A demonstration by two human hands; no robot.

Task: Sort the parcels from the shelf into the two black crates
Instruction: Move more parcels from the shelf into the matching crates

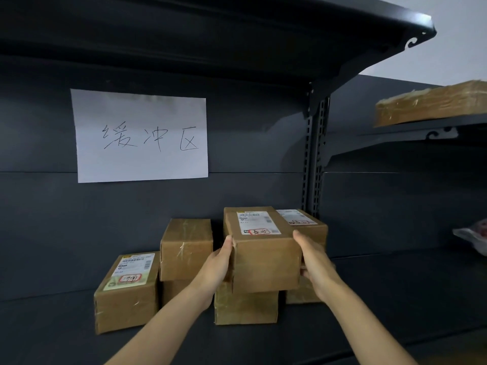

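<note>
A brown cardboard parcel with a white shipping label and a red-ringed handwritten mark [263, 264] is held between the two grips. The left grip [217, 267] is pressed to its left side with the thumb at the top edge. The right grip [315, 262] is wrapped on its right side, thumb on top and fingers curled at the lower edge. Both are thus clamped on the parcel. The parcel sits at the top of the stack on the dark metal shelf [395, 299]. Whether its base is clear of the plain taped brown carton [245, 308] just below the grips cannot be told.

The step in hand is judged to be the lift-off. The parcel is best raised straight up before it is drawn toward the body, so that the carton beneath is not dragged forward. Care is needed at the labelled brown carton [303, 222] just behind the right grip, and at the unlabelled brown carton [185, 248] just left of the left grip, which stands on another carton and could be knocked off. Even pressure from both sides should be enough, since the cardboard looks stiff. The label is better kept facing up, so that the red mark can be read and the crate chosen. The black crates are not in view.
</note>
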